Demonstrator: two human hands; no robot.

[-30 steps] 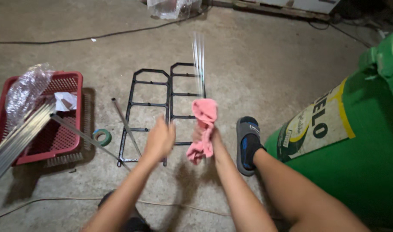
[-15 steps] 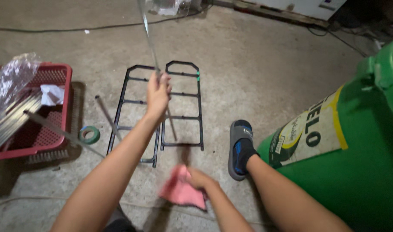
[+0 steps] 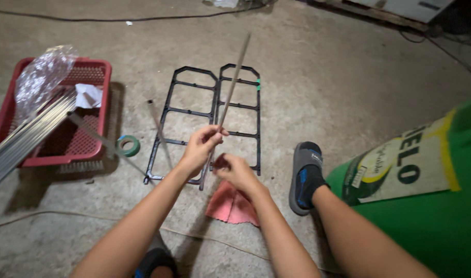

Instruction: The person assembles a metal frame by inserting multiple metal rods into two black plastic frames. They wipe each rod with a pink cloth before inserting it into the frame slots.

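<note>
Rod [image 3: 234, 77], thin and metal, slants up and away over the black frames [image 3: 207, 123] on the concrete; left hand [image 3: 200, 148] has fingers curled tight round its lower part, steadying it; right hand [image 3: 234, 171] pinches loosely near its foot, above the pink cloth [image 3: 230, 207].

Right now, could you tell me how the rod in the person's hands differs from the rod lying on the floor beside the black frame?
The held rod is gripped by the left hand and slants up off the floor, crossing over the black frame; the floor rod lies flat on the concrete, left of the frame, untouched. The held rod's lower end meets the right hand; the floor rod's ends are free. Both are thin, straight and grey.
</note>
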